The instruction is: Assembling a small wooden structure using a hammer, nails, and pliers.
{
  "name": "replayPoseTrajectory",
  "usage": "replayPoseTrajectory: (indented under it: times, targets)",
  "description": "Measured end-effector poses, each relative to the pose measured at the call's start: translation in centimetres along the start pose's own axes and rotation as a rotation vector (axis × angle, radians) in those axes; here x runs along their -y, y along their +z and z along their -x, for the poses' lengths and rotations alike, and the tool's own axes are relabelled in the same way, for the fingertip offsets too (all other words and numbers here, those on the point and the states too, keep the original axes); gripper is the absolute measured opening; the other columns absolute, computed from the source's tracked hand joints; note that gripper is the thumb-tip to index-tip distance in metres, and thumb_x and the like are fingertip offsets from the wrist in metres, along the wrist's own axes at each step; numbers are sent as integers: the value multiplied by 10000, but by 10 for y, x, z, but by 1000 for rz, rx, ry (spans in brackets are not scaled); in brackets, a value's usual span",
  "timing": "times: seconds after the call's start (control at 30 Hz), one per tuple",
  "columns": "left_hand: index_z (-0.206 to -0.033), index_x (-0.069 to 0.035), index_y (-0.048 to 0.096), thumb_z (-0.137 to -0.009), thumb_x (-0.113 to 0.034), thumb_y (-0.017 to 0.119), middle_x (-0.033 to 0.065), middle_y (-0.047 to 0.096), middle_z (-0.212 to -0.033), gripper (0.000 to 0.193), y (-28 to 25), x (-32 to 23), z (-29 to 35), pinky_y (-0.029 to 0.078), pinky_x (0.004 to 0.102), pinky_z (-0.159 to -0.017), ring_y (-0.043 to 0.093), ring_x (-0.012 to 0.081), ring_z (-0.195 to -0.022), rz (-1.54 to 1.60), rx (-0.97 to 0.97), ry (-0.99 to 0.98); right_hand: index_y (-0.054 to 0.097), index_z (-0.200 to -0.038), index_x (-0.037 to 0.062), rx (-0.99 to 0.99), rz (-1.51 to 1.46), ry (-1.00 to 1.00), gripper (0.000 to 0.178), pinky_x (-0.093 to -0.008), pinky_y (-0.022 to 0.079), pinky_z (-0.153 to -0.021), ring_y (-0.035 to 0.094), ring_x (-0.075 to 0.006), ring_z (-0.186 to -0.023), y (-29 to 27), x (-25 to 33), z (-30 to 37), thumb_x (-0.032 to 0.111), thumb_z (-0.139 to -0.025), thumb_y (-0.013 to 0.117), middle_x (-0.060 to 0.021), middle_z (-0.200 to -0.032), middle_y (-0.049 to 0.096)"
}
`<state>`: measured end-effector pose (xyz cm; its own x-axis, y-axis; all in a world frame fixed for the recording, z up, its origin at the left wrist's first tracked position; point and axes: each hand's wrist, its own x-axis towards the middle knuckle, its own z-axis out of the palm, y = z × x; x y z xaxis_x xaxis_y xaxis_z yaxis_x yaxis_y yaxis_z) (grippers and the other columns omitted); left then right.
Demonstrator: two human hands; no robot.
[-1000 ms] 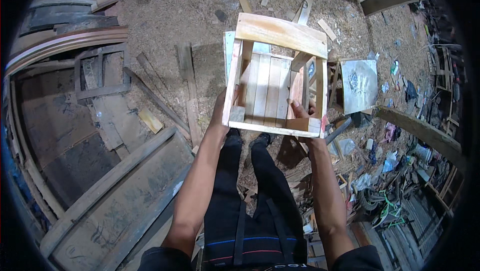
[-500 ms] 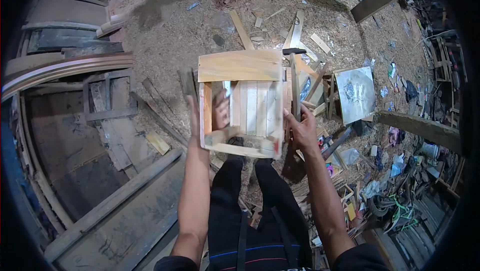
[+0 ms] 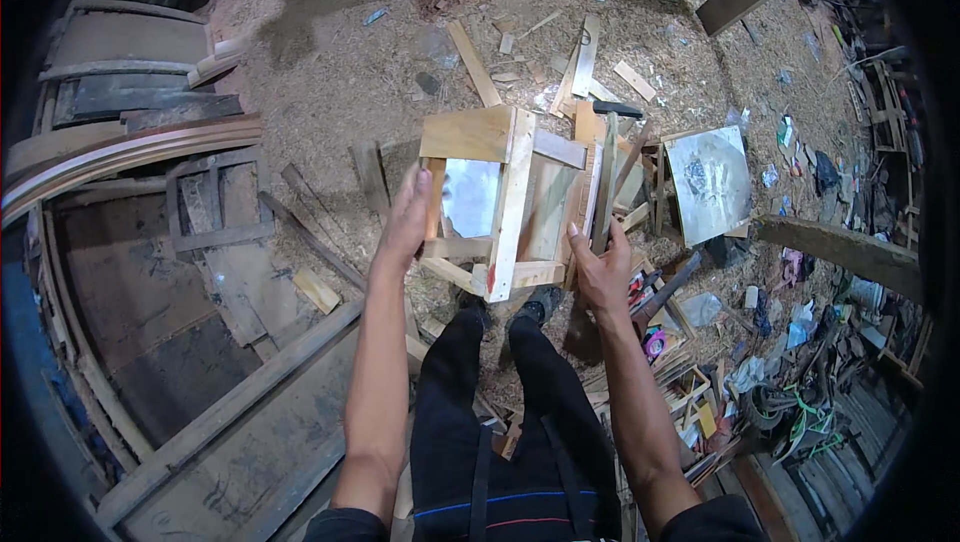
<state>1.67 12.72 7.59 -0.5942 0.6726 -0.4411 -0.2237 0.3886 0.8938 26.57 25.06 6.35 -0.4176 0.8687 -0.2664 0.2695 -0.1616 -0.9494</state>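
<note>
A small wooden box frame (image 3: 513, 207) is held up in front of my legs, turned so that a corner post faces me. Its open sides show slats and a pale, shiny panel (image 3: 471, 198) within. My left hand (image 3: 406, 214) grips its left side, fingers along the edge. At the opposite side, my right hand (image 3: 604, 269) holds a hammer (image 3: 606, 177) by its wooden handle, the black head pointing away from me. The right thumb and fingers are close against the box's right side; their exact contact is partly hidden.
A stool-like wooden piece with a pale square top (image 3: 708, 185) stands to the right. Loose wood strips (image 3: 474, 64) lie on the sawdust-covered floor ahead. A large wooden frame (image 3: 235, 412) fills the lower left; scrap and a beam (image 3: 838, 247) lie at right.
The box frame has turned between my hands, so a corner post and a second open side now face me. The hammer has stayed in my right hand.
</note>
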Motion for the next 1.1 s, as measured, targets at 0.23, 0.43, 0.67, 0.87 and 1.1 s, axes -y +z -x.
replayPoseTrajectory:
  times: [0.23,0.43,0.67,0.87,1.1]
  targets:
    - [-1572,-47,192,-981,-186,622,133,605,-1233,744,63,5,2,542,351,-876,631,205,-1068,-250,3,371,496,-1292,-72,-89,430,-102,513,-442,549,-768,698,-432,-910,13,-1,-11,146,-879,707,-304,-995,681]
    - [-1540,-97,312,-956,-80,620,77,680,-1000,660,67,47,-31,491,237,-438,586,100,-552,105,-201,0,478,-1284,-55,-20,418,-55,507,-481,538,-791,678,-465,-932,35,-3,-37,138,-868,694,-314,-993,677]
    - [-1502,-85,375,-970,-119,613,86,679,-986,584,45,87,-65,488,242,-417,573,109,-524,96,-251,-4,480,-1232,-43,36,425,-71,492,-502,526,-807,659,-491,-935,69,-30,-71,145,-849,725,-328,-988,670]
    - [-1531,-87,302,-1001,-181,574,107,671,-1034,603,23,106,-75,491,242,-412,595,122,-553,64,-232,-35,480,-1234,-35,89,392,-18,496,-498,533,-782,661,-486,-948,96,-45,-75,118,-839,736,-335,-982,667]
    - [-1526,-30,264,-1030,-325,512,177,666,-1117,629,23,104,-73,541,320,-555,673,217,-687,-33,-313,-22,527,-1190,-50,-3,434,-56,477,-446,537,-787,679,-443,-926,110,-43,-69,163,-840,772,-290,-974,684]
